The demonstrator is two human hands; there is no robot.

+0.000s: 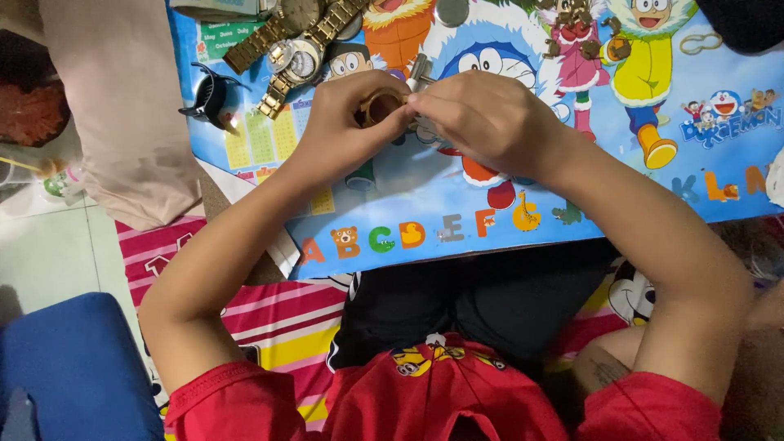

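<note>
A low table (523, 220) with a blue cartoon-printed top, an alphabet row running along its near edge, fills the upper half of the view. Directly on it, at about 11 o'clock, lie two gold-coloured metal wristwatches (298, 37) side by side; just left of them, toward 10 o'clock, sits a small black tool (208, 98). At 12 o'clock a round silver disc (451, 10) rests at the far edge, and at 1 o'clock a thin ring (701, 42) lies on the print.
</note>
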